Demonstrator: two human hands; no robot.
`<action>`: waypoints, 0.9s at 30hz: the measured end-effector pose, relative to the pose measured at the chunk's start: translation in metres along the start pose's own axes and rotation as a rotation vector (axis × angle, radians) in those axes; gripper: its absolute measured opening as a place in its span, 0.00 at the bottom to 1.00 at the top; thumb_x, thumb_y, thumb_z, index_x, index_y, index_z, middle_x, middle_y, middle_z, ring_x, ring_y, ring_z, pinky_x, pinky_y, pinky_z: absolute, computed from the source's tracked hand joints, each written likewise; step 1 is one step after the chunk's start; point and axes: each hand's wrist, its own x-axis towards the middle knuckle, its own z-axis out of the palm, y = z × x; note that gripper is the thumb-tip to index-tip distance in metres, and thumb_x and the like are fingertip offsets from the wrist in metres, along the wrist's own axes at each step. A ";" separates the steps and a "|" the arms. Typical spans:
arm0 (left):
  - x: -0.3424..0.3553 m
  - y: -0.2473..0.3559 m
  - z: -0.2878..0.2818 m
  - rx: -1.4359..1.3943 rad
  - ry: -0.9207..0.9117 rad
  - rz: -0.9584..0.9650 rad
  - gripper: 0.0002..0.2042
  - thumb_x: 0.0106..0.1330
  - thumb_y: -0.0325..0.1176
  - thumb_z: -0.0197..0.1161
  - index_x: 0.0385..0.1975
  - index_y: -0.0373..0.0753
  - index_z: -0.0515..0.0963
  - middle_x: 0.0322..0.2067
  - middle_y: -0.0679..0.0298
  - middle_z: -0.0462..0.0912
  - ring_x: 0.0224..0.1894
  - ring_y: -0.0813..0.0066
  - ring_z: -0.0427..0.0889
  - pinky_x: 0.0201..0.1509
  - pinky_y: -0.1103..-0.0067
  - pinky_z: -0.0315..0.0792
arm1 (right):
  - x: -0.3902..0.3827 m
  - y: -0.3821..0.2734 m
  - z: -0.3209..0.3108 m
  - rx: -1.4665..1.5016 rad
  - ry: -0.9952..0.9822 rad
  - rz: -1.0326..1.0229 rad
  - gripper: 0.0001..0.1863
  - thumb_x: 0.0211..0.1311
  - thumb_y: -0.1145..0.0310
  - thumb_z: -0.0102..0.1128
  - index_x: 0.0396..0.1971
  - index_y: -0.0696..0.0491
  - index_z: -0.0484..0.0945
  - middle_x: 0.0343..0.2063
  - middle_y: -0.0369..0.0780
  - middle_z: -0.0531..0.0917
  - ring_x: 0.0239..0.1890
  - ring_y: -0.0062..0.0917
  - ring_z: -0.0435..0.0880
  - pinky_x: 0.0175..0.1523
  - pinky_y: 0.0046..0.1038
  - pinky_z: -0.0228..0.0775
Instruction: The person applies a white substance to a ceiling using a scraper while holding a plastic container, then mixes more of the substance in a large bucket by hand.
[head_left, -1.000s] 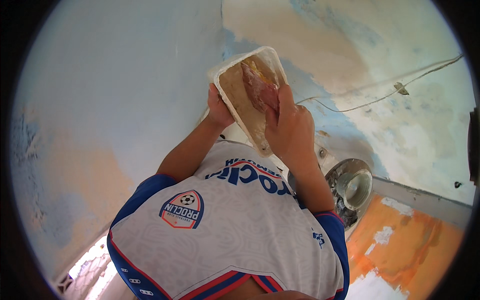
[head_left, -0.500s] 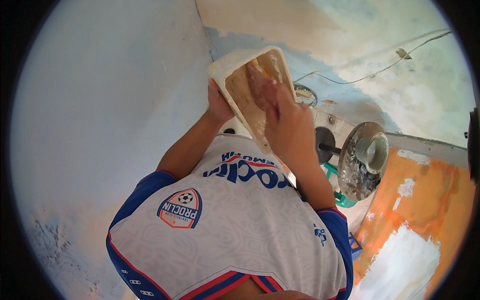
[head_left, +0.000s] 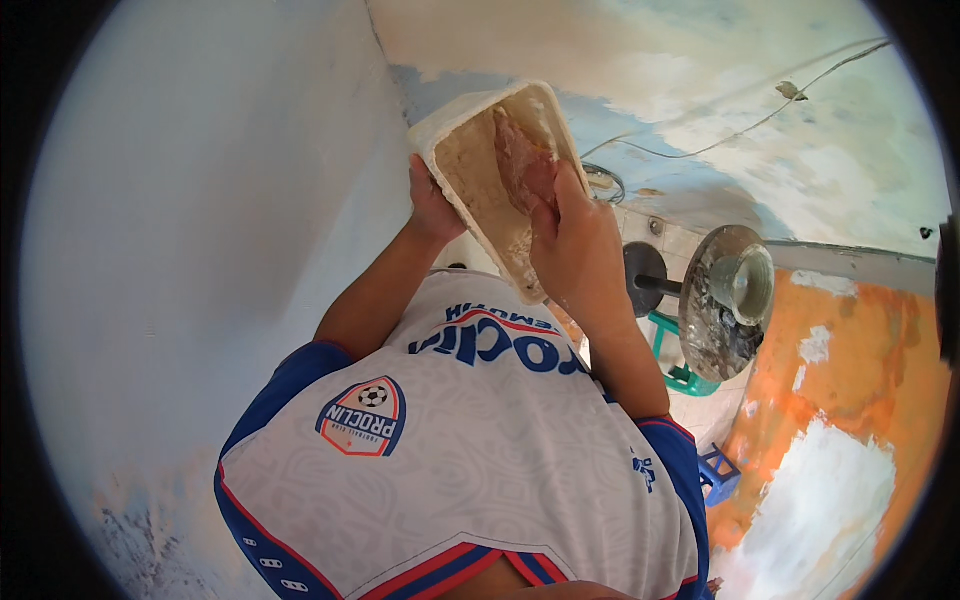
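White tub (head_left: 470, 175) is gripped by fingers of left hand (head_left: 433, 205); reddish tool (head_left: 520, 165) inside, by right hand (head_left: 580, 248).

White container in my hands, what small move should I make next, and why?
Probably draw the reddish piece toward you inside the white container: your right hand grips it there, your left hand holds the container's side, and pale residue clings within.

1. Left hand (head_left: 435, 208) grips white tub (head_left: 458, 114) by its left side.
2. Right hand (head_left: 580, 250) holds reddish object (head_left: 520, 165) inside tub, kind unclear.
3. Right: pale bowl (head_left: 748, 285) on round, stained counter (head_left: 696, 300); green stool (head_left: 690, 382) below.
4. Far right: wire (head_left: 690, 157) across patchy wall (head_left: 690, 70).
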 end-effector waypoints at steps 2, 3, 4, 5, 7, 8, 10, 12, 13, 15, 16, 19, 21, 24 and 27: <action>0.003 0.002 0.002 0.003 -0.021 -0.007 0.52 0.61 0.80 0.47 0.75 0.42 0.57 0.71 0.56 0.65 0.71 0.59 0.67 0.71 0.60 0.69 | 0.000 -0.001 0.002 0.014 0.020 0.019 0.18 0.59 0.79 0.55 0.50 0.61 0.69 0.21 0.56 0.81 0.27 0.54 0.84 0.34 0.52 0.75; 0.004 0.001 0.001 0.000 -0.024 -0.008 0.52 0.61 0.80 0.47 0.75 0.42 0.57 0.71 0.56 0.65 0.71 0.59 0.67 0.71 0.60 0.69 | 0.000 -0.001 0.006 -0.061 0.005 0.040 0.17 0.60 0.79 0.55 0.50 0.61 0.69 0.21 0.56 0.81 0.27 0.54 0.84 0.34 0.51 0.75; 0.006 0.000 -0.002 -0.006 -0.030 -0.012 0.52 0.61 0.80 0.47 0.75 0.42 0.57 0.71 0.56 0.65 0.71 0.59 0.67 0.71 0.60 0.69 | 0.002 -0.002 0.008 -0.134 -0.010 0.058 0.17 0.61 0.79 0.54 0.50 0.61 0.69 0.21 0.56 0.81 0.26 0.54 0.84 0.33 0.51 0.74; 0.008 0.000 -0.004 -0.012 -0.035 -0.017 0.52 0.61 0.79 0.46 0.75 0.42 0.57 0.71 0.56 0.65 0.71 0.59 0.67 0.71 0.60 0.69 | 0.002 -0.003 0.007 -0.136 -0.007 0.057 0.17 0.61 0.79 0.54 0.50 0.61 0.69 0.21 0.56 0.81 0.26 0.54 0.84 0.33 0.51 0.74; 0.008 -0.001 -0.006 -0.036 -0.038 -0.008 0.52 0.61 0.79 0.46 0.75 0.42 0.57 0.71 0.56 0.65 0.71 0.59 0.68 0.71 0.60 0.69 | 0.001 -0.005 0.005 -0.004 -0.005 0.074 0.21 0.61 0.79 0.56 0.56 0.62 0.71 0.28 0.59 0.82 0.31 0.58 0.83 0.36 0.51 0.75; 0.009 -0.001 -0.008 -0.060 -0.037 -0.001 0.52 0.62 0.79 0.46 0.75 0.42 0.57 0.71 0.56 0.65 0.71 0.59 0.68 0.70 0.61 0.69 | 0.001 -0.005 0.004 -0.005 -0.003 0.073 0.21 0.61 0.79 0.56 0.56 0.62 0.71 0.28 0.59 0.82 0.31 0.58 0.83 0.36 0.51 0.75; 0.011 -0.001 -0.009 -0.074 -0.041 -0.003 0.51 0.62 0.79 0.46 0.75 0.42 0.57 0.71 0.57 0.65 0.70 0.59 0.68 0.70 0.61 0.69 | 0.001 -0.003 0.004 -0.002 0.063 0.080 0.20 0.61 0.78 0.55 0.55 0.62 0.72 0.28 0.58 0.83 0.31 0.57 0.83 0.37 0.51 0.75; 0.012 -0.003 -0.014 -0.090 -0.040 -0.006 0.51 0.62 0.79 0.46 0.74 0.42 0.57 0.71 0.57 0.65 0.70 0.59 0.68 0.70 0.61 0.70 | 0.001 -0.004 0.011 -0.039 0.023 0.065 0.20 0.61 0.78 0.55 0.54 0.62 0.72 0.28 0.58 0.83 0.31 0.57 0.83 0.37 0.50 0.75; 0.013 -0.004 -0.018 -0.110 -0.101 0.017 0.51 0.62 0.79 0.46 0.74 0.42 0.58 0.71 0.57 0.65 0.70 0.59 0.68 0.70 0.61 0.70 | 0.003 -0.004 0.014 -0.074 -0.012 0.047 0.19 0.61 0.78 0.54 0.54 0.62 0.73 0.29 0.57 0.83 0.32 0.57 0.83 0.37 0.50 0.75; 0.012 -0.005 -0.024 -0.131 -0.161 0.040 0.51 0.62 0.79 0.46 0.74 0.42 0.58 0.70 0.57 0.65 0.70 0.59 0.68 0.70 0.61 0.70 | 0.005 -0.010 0.007 -0.034 -0.031 0.077 0.19 0.61 0.78 0.55 0.53 0.61 0.73 0.29 0.57 0.83 0.32 0.57 0.83 0.38 0.50 0.75; 0.011 -0.003 -0.020 -0.100 -0.109 0.026 0.51 0.62 0.79 0.46 0.74 0.42 0.58 0.70 0.57 0.65 0.70 0.59 0.68 0.70 0.61 0.70 | 0.006 -0.011 0.004 0.007 -0.051 0.107 0.18 0.62 0.78 0.55 0.53 0.61 0.73 0.30 0.56 0.84 0.32 0.56 0.83 0.38 0.50 0.75; 0.011 0.005 -0.009 -0.028 0.006 -0.013 0.51 0.62 0.79 0.46 0.74 0.42 0.58 0.70 0.57 0.66 0.70 0.59 0.68 0.70 0.61 0.69 | 0.010 -0.002 0.007 0.005 0.054 0.079 0.18 0.61 0.79 0.55 0.52 0.59 0.74 0.30 0.56 0.83 0.33 0.57 0.83 0.38 0.49 0.75; 0.011 0.006 -0.009 0.014 0.064 -0.039 0.51 0.62 0.79 0.47 0.74 0.42 0.58 0.70 0.57 0.66 0.70 0.59 0.69 0.71 0.61 0.69 | 0.008 -0.001 0.019 -0.022 0.037 0.059 0.17 0.62 0.78 0.55 0.52 0.59 0.74 0.30 0.57 0.83 0.33 0.56 0.83 0.37 0.49 0.75; 0.012 0.006 -0.015 0.031 0.082 0.013 0.51 0.62 0.79 0.47 0.74 0.42 0.59 0.70 0.57 0.66 0.70 0.59 0.69 0.71 0.61 0.69 | 0.012 -0.001 0.015 0.021 0.001 0.066 0.16 0.62 0.78 0.56 0.51 0.58 0.74 0.31 0.57 0.83 0.35 0.56 0.83 0.37 0.49 0.75; 0.013 0.009 -0.014 -0.040 0.030 0.010 0.50 0.62 0.79 0.46 0.73 0.42 0.59 0.70 0.57 0.66 0.69 0.59 0.69 0.70 0.61 0.69 | 0.015 -0.005 0.013 0.068 -0.030 0.133 0.15 0.63 0.77 0.57 0.50 0.59 0.75 0.32 0.58 0.83 0.36 0.56 0.83 0.38 0.48 0.74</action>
